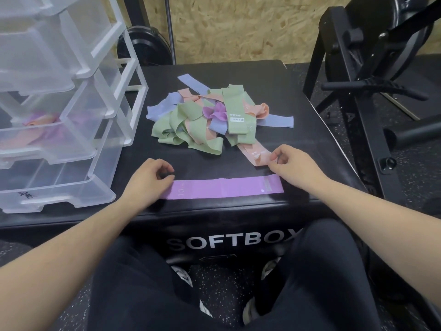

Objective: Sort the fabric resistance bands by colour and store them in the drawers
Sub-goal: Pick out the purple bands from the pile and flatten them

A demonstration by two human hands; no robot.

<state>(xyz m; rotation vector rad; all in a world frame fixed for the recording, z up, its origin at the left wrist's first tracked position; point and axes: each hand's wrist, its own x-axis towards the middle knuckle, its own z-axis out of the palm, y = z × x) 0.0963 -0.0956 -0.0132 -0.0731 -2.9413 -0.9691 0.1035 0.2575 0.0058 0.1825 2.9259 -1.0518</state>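
A purple band (224,188) lies flat and straight along the near edge of the black soft box (310,149). My left hand (148,179) sits at its left end, fingers curled with nothing in them, the heel of the hand on the band's tip. My right hand (294,164) hovers over the band's right end, fingers curled too, its thumb beside the end of a peach band (256,155). Behind lies a tangled pile of bands (210,115) in green, peach, blue-grey and purple. The clear drawer unit (100,144) stands on the left with its drawers pulled out.
One middle drawer (40,125) holds purple and peach fabric. The bottom drawer (59,187) juts toward me close to my left forearm. A black metal rack with weight plates (358,75) stands to the right of the box. My knees are under the box's front edge.
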